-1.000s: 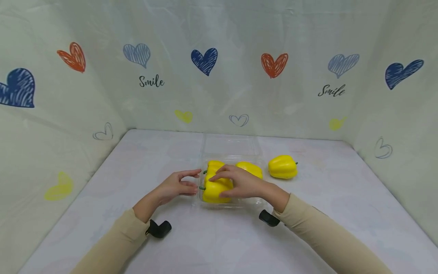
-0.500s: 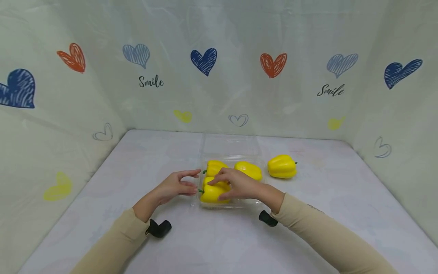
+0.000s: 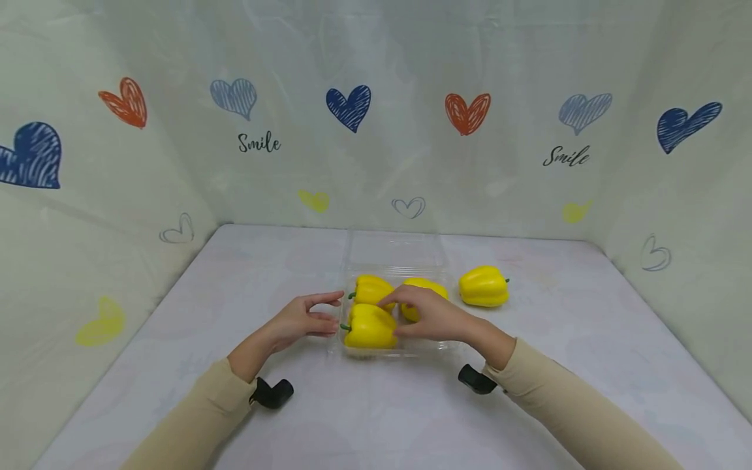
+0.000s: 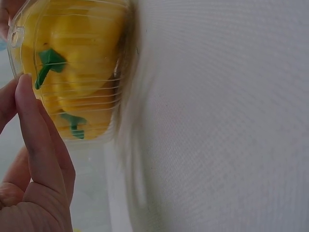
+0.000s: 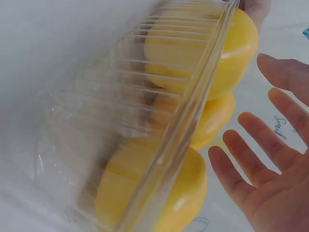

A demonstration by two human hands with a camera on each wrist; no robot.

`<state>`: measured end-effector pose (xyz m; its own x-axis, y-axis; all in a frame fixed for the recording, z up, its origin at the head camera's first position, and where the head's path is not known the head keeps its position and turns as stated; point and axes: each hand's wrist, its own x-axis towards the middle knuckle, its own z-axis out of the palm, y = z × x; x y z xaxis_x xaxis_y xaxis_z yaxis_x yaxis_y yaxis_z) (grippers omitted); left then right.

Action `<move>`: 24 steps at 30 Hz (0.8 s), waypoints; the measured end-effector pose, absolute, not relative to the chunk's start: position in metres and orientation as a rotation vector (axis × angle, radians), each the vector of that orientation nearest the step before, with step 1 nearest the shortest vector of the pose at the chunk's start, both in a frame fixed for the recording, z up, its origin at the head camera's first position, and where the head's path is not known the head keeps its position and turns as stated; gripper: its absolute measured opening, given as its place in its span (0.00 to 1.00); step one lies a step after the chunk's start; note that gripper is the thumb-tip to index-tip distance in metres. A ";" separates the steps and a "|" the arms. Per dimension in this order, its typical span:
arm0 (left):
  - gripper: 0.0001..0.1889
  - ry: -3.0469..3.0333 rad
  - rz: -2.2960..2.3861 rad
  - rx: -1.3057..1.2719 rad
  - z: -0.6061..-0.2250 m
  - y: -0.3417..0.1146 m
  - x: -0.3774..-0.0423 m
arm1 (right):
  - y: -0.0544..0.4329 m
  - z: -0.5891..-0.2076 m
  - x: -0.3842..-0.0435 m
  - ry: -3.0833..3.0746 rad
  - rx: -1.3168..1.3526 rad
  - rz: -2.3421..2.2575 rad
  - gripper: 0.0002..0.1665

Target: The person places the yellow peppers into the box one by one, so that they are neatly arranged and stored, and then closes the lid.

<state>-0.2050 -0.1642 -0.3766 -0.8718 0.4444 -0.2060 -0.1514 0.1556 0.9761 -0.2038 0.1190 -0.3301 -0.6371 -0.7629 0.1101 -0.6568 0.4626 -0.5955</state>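
A clear plastic clamshell box (image 3: 411, 354) stands with its lid (image 3: 395, 251) folded back. Three yellow bell peppers lie in it: a front left pepper (image 3: 369, 331), a back left pepper (image 3: 370, 287) and a right pepper (image 3: 424, 284) partly behind my right hand (image 3: 437, 314). That hand is over the box's right half, fingers spread and holding nothing; the right wrist view shows a gap between its fingers (image 5: 246, 164) and the peppers. At the box's left side is my left hand (image 3: 296, 320), its fairly straight fingertips (image 4: 24, 84) at the rim, near the green stems.
Another yellow bell pepper (image 3: 484, 286) lies on the white-covered table (image 3: 364, 418), right of the box. Pale curtains printed with hearts (image 3: 349, 108) and lettering enclose the table at the back and sides. Black camera mounts (image 3: 274, 393) hang below both wrists.
My right hand has let go of the front left pepper and shifted right, away from it. That pepper has settled slightly toward the box's left side. The left hand stays put.
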 end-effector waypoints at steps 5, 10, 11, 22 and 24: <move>0.36 1.993 1.761 0.276 -0.376 -0.164 -0.205 | 0.127 -0.329 -0.202 2.595 -1.200 -0.995 0.23; 0.36 1.988 1.764 0.270 -0.377 -0.164 -0.205 | 0.138 -0.328 -0.202 2.659 -1.113 -1.076 0.20; 0.36 1.987 1.765 0.265 -0.378 -0.164 -0.205 | 0.141 -0.327 -0.202 2.671 -1.087 -1.094 0.20; 0.36 1.963 1.789 0.245 -0.378 -0.163 -0.203 | 0.167 -0.330 -0.203 2.823 -0.913 -1.160 0.17; 0.36 1.960 1.792 0.240 -0.378 -0.163 -0.203 | 0.171 -0.332 -0.203 2.844 -0.884 -1.168 0.17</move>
